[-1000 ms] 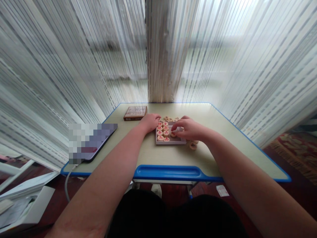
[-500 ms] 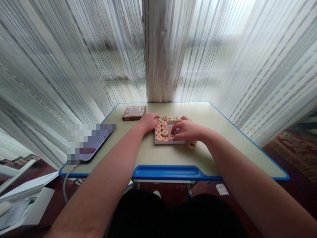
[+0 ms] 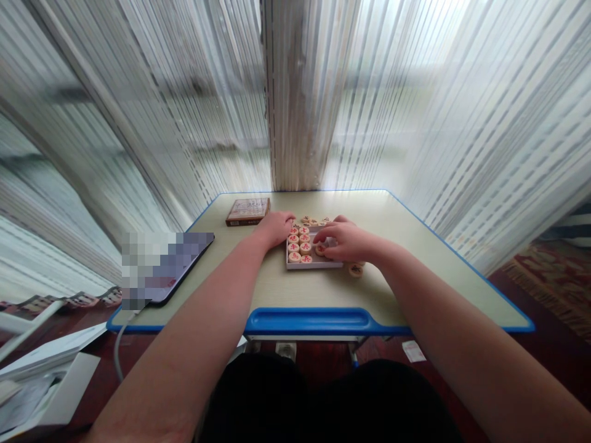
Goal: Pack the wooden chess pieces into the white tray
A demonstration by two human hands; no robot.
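Observation:
A shallow white box tray (image 3: pixel 314 266) lies on the table, with round wooden Chinese chess pieces (image 3: pixel 305 248) marked in red standing in two columns at its left. My left hand (image 3: pixel 276 227) is at the tray's far left corner, its fingers bent against the edge; the thumb is hidden. Over the right part of the tray, my right hand (image 3: pixel 339 241) pinches a chess piece (image 3: pixel 320 250) with a red mark between thumb and fingers. Another chess piece (image 3: pixel 355 271), dark-marked, lies outside the tray under my right wrist. More loose pieces (image 3: pixel 314 221) lie beyond the far edge.
A brown flat box (image 3: pixel 248 211) sits at the table's back left. At the left edge lies a tablet-like device (image 3: pixel 180 269), partly blurred, with a white cable (image 3: pixel 118 351). A blue pencil groove (image 3: pixel 311 321) runs along the front edge. An open white box (image 3: pixel 69 387) stands lower left.
My right fingers have moved slightly left and closed around a red-marked piece at the third column's near end, lifting or shifting it away. My left hand stays at the tray corner.

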